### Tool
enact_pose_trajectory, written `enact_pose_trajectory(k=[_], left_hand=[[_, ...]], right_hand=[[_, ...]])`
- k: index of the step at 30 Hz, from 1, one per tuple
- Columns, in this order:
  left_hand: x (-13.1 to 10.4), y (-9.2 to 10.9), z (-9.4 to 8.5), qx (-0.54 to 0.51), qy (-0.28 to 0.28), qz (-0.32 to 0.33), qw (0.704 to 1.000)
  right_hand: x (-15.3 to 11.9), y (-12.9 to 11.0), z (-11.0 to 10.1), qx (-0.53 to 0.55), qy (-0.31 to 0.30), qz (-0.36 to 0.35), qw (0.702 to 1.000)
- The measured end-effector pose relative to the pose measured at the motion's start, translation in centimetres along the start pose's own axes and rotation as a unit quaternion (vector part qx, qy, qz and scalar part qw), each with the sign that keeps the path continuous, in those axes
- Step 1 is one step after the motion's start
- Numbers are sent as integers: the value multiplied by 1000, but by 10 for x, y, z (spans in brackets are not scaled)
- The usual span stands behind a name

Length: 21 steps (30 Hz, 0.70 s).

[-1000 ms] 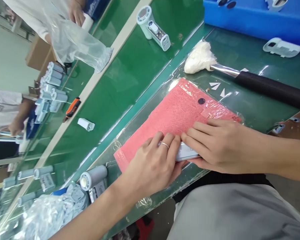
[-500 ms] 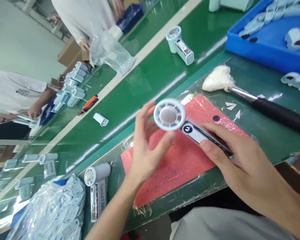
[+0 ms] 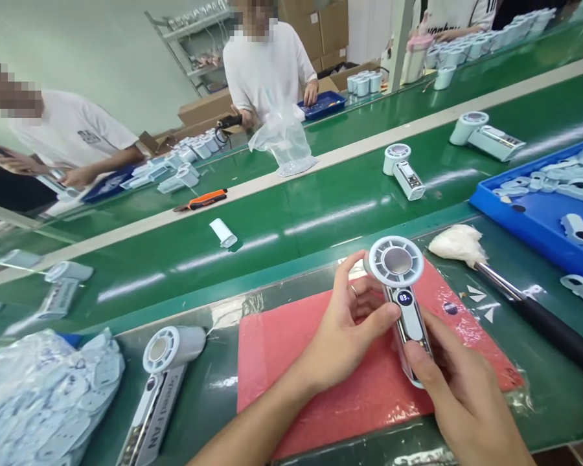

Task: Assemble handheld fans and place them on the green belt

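A light blue handheld fan (image 3: 410, 318) is held upright over a red mat (image 3: 282, 362), its round grille turned up towards me and a small lit display reading about 83. My right hand (image 3: 459, 382) is wrapped round the lower handle, thumb on its front. My left hand (image 3: 354, 323) grips the neck below the round head, the thumb by the display and the fingers partly hidden behind. Part of the handle's front shows bare inner parts. To the left, another fan marked "Speed FAN" (image 3: 175, 349) lies on the bench.
A bag of light blue plastic parts (image 3: 48, 395) sits at left. On the right are a blue tray (image 3: 529, 236) of parts and a black-handled tool with a white wrapped head (image 3: 459, 244). Fans (image 3: 408, 178) lie on the green belt (image 3: 291, 223). Two co-workers sit opposite, near orange-handled pliers (image 3: 208, 199).
The fan has swung from slanting to nearly upright. My left hand, spread beside the head before, has closed on the neck. My view has levelled and lifted, showing more across the belt.
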State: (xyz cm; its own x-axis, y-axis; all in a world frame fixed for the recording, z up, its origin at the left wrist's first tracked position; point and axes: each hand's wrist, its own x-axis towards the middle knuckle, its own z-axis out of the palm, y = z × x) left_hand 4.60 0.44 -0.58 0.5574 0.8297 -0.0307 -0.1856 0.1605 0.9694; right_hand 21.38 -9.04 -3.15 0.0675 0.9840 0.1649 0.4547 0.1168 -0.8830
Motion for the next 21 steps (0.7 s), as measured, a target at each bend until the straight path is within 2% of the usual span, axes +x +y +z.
enact_pose_trajectory(k=[9,16,21], left_hand=[[0,1,2,-28,7,-2,1000],[5,4,7,-6,52,26,998],[2,9,0,-22,-19,8,1000]], right_hand=[[-1,4,5,-54,11,-10,998],[-1,7,7,-71,1,-12,997],[-1,10,10,-73,15,-24,997]])
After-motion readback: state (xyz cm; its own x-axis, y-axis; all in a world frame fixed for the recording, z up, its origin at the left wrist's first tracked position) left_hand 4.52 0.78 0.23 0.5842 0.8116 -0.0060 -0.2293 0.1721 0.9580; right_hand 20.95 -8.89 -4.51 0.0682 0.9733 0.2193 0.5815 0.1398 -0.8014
